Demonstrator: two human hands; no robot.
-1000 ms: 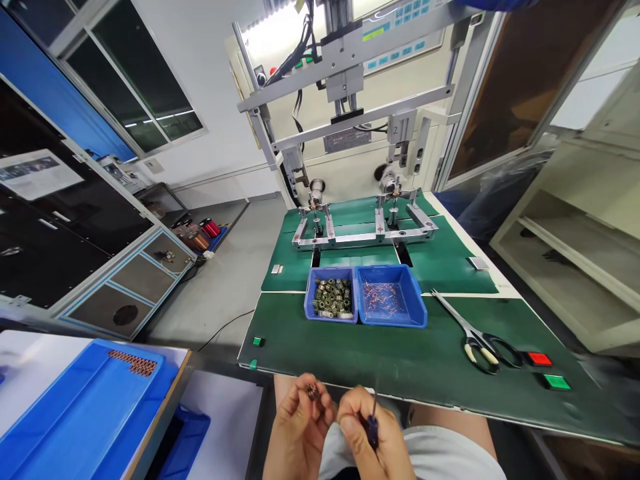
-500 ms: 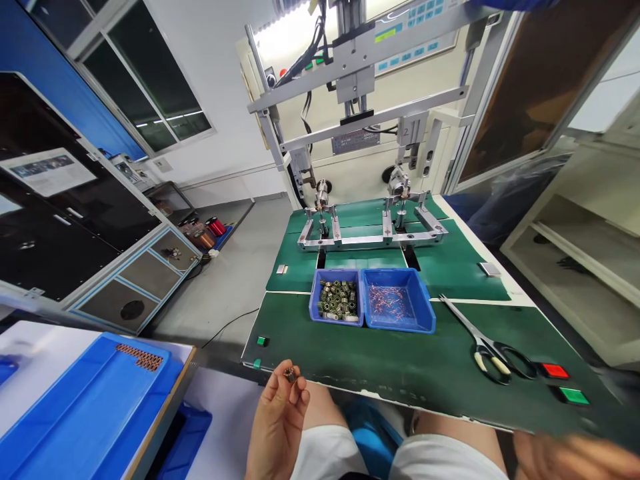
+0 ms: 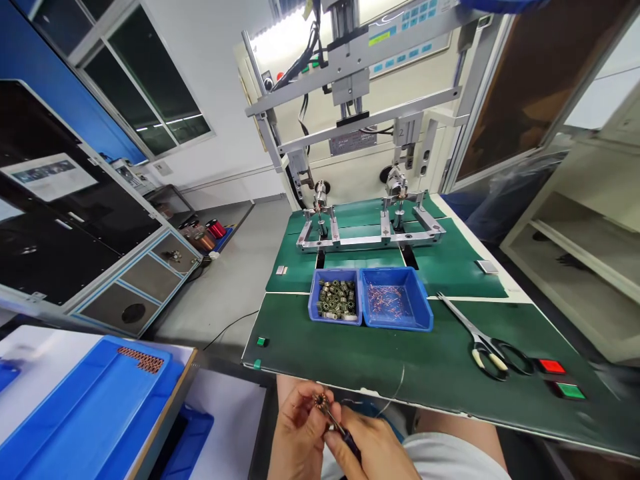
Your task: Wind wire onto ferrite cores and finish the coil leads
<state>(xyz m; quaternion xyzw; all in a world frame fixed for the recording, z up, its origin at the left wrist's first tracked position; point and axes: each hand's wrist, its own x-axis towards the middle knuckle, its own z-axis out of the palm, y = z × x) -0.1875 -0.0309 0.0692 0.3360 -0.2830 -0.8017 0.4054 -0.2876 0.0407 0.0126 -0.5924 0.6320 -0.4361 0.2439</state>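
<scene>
My left hand [image 3: 299, 433] is closed, holding a small copper-wound core [image 3: 321, 401] between thumb and fingers just in front of the table's edge. My right hand [image 3: 377, 443] grips a slim hand tool [image 3: 351, 445] with a dark handle and a narrow metal tip; its exact kind does not show. The tip reaches to the wound core and seems to touch it. A thin pale strand [image 3: 400, 383] curves up beside the right hand; where it ends is hidden. Both hands are above my lap.
On the green table stand a blue bin [image 3: 311, 312] of small metal cores and a blue bin [image 3: 425, 313] with copper wire scraps. Scissors [image 3: 475, 333] lie right, near red and green buttons [image 3: 553, 367]. A metal fixture [image 3: 360, 243] stands behind. A blue tray [image 3: 85, 400] is left.
My right hand has come in from the far right, now with the slim tool, to the wound core. My left hand has shifted right and lower with the core.
</scene>
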